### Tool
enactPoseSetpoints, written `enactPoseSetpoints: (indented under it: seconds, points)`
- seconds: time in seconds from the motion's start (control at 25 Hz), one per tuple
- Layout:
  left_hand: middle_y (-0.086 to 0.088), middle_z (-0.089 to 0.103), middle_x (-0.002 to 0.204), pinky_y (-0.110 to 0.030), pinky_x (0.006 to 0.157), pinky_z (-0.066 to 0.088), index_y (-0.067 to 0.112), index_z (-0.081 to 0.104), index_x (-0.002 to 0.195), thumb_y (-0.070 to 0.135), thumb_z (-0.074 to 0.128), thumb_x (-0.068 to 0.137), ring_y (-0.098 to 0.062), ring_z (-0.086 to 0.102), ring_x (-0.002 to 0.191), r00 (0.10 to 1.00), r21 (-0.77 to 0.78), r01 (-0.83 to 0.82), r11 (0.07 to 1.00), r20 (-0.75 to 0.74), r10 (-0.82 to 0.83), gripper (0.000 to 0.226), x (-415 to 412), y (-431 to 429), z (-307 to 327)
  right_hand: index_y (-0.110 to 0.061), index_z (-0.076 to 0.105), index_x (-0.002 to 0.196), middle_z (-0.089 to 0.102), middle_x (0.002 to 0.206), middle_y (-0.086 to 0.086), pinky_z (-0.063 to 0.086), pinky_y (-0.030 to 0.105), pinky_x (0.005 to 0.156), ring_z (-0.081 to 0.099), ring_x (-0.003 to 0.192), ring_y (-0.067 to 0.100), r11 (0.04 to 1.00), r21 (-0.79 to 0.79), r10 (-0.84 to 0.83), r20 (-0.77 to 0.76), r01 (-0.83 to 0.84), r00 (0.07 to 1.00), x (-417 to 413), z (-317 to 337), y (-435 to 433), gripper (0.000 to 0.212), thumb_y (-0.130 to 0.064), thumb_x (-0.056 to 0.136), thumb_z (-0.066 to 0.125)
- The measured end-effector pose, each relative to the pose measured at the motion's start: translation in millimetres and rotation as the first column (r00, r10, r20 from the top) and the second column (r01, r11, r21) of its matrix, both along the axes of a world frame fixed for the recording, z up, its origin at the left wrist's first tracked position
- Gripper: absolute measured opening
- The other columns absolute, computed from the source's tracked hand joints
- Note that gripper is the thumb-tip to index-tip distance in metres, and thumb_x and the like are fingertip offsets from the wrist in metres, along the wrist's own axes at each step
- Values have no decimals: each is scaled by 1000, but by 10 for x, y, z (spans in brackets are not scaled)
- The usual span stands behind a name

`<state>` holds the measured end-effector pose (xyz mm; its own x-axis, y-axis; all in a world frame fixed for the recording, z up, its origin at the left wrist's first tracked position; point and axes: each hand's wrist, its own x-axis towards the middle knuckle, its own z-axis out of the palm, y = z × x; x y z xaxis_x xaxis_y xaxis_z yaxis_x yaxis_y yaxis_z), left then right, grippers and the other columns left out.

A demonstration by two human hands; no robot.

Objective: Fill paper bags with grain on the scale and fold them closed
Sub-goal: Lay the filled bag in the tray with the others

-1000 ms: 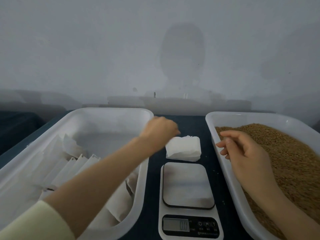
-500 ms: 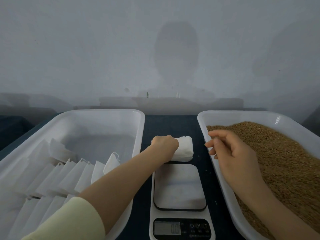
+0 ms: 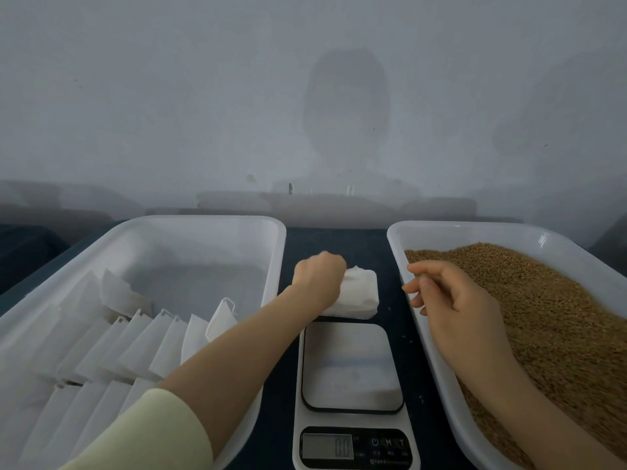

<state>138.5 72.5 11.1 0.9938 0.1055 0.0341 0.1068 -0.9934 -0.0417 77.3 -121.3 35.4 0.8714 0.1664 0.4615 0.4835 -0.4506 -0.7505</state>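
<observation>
Left hand (image 3: 319, 283): knuckles up, fingers curled down over the left end of the stack of empty bags (image 3: 359, 296), grasping it. The fingertips are hidden under the hand, so I cannot tell how many sheets it has. Pale yellow sleeve (image 3: 152, 432) pushed up on that forearm, which crosses the near right corner of the left tray (image 3: 203, 222).

Right hand (image 3: 454, 310): relaxed, fingers loosely bent, holding nothing. It hangs over the left rim of the right tray (image 3: 475, 228), fingertips pointing toward the stack but apart from it.

The stack lies flat on the dark table (image 3: 339, 239), between the two trays and just behind the scale (image 3: 353, 368), with its near edge at the scale's far edge. The scale's display (image 3: 327, 446) is lit; the digits look like zeros.

The right tray holds brown grain (image 3: 543, 317), heaped toward its right side. In the left tray, white paper bags (image 3: 118, 351) lie in overlapping rows along the near left part.

Behind is a grey wall (image 3: 135, 96) with the person's shadow on it.
</observation>
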Motion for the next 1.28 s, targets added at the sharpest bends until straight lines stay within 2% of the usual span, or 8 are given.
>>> enactPoseSetpoints:
  seconds: [0.2, 0.36, 0.52, 0.76, 0.84, 0.96, 1.0, 1.28]
  points:
    - [-15, 58, 90, -34, 61, 40, 3, 49, 95, 8, 42, 97, -30, 56, 77, 928, -487, -67, 871, 290, 234, 9, -127, 141, 372, -33, 58, 101, 64, 86, -16, 53, 30, 76, 61, 80, 1, 999, -39, 5, -14, -6, 1000, -5, 1, 9, 20, -18, 93, 48]
    - [-7, 64, 100, -41, 70, 59, 4, 60, 101, 17, 50, 98, -29, 69, 75, 921, -924, 45, 379, 185, 342, 16, -490, 141, 523, -30, 59, 103, 65, 91, -12, 54, 21, 69, 63, 76, -2, 998, -36, 56, -105, -60, 993, -11, 3, 43, 18, -16, 94, 51]
    - [-9, 68, 107, -32, 68, 60, 11, 62, 114, 10, 54, 96, -23, 70, 90, 969, -1000, 16, -27, 9, 247, 20, -959, 18, 445, -22, 56, 117, 70, 84, -2, 57, 22, 67, 69, 73, 6, 979, 113, 199, -307, -172, 931, -42, 39, 122, 23, -24, 94, 52]
    - [-12, 66, 113, -33, 72, 59, 7, 56, 121, 11, 55, 95, -24, 70, 93, 972, -941, -66, -332, -136, 190, 27, -1185, -58, 307, -32, 44, 123, 74, 86, -4, 58, 27, 69, 71, 78, 13, 934, 223, 354, -488, -279, 798, -102, 81, 153, 45, -15, 87, 64]
    - [-6, 62, 117, -32, 74, 59, 15, 49, 123, 15, 65, 89, -20, 67, 97, 959, -985, -39, -169, -84, 272, 37, -1188, -100, 254, -32, 47, 121, 74, 83, -5, 57, 22, 64, 71, 74, 11, 948, 208, 312, -462, -240, 830, -107, 93, 153, 44, -11, 86, 65]
    - [14, 51, 117, -11, 84, 43, 32, 47, 121, 34, 71, 81, -2, 49, 106, 917, -745, 190, 639, 368, 156, 47, -1251, -84, 186, -31, 47, 122, 73, 79, 0, 58, 23, 64, 70, 70, 12, 964, 195, 252, -446, -182, 859, -100, 106, 155, 46, -13, 86, 66]
    - [15, 53, 113, -10, 85, 38, 30, 54, 119, 42, 69, 81, -1, 47, 105, 876, -559, 313, 768, 482, -6, 43, -1280, -77, 193, -32, 46, 123, 73, 80, 0, 57, 22, 63, 70, 69, 11, 969, 178, 234, -443, -171, 865, -102, 108, 158, 46, -14, 86, 67]
    - [3, 70, 76, -31, 56, 52, 16, 77, 86, 20, 75, 78, -20, 63, 68, 662, 19, 565, 825, 586, -467, 9, -1320, -99, 133, -30, 47, 121, 70, 70, -4, 50, 11, 52, 68, 63, 7, 978, 136, 202, -428, -159, 881, -122, 105, 165, 45, -14, 84, 68]
